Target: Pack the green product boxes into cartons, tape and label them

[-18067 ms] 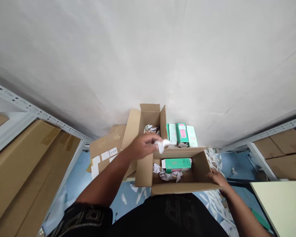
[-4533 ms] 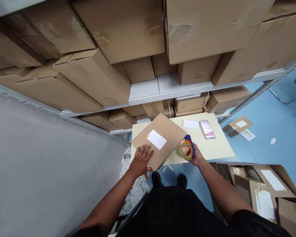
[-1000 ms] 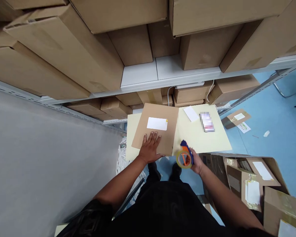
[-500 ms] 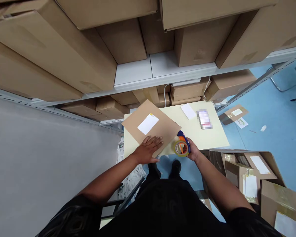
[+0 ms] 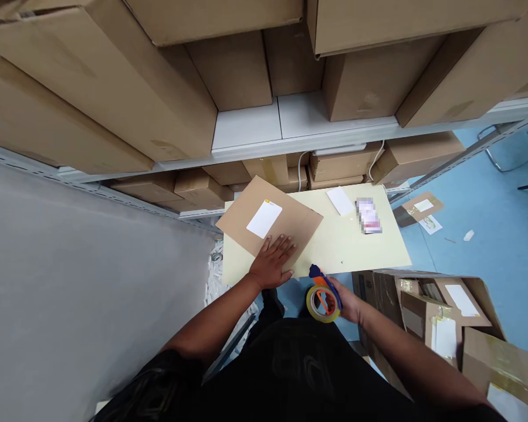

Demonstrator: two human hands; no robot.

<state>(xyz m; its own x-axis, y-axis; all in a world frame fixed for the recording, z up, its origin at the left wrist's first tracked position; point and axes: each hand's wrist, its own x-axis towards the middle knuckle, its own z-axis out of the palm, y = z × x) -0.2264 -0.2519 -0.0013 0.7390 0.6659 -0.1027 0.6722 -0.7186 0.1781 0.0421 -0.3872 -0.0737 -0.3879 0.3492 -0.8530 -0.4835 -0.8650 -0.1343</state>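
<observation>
A flat cardboard box (image 5: 294, 212) with a white label (image 5: 264, 219) lies slantwise on the left part of the pale table (image 5: 365, 255). On its near part rests my left hand (image 5: 273, 264), palm down with fingers spread. My right hand (image 5: 341, 300) grips a tape dispenser (image 5: 323, 299), blue and orange with a roll of clear yellowish tape, just off the table's front edge and apart from the box. The grip is partly hidden behind the dispenser.
Large cartons (image 5: 149, 88) fill the shelf (image 5: 246, 126) above the table. A white card (image 5: 340, 200) and a blurred-out item (image 5: 368, 215) lie on the table's right side. At lower right stands a big carton of labelled parcels (image 5: 444, 334). Shredded paper (image 5: 215, 275) lies at left.
My right hand has drawn the tape dispenser back from the box's corner, toward my body. My left hand has shifted slightly right and up on the box.
</observation>
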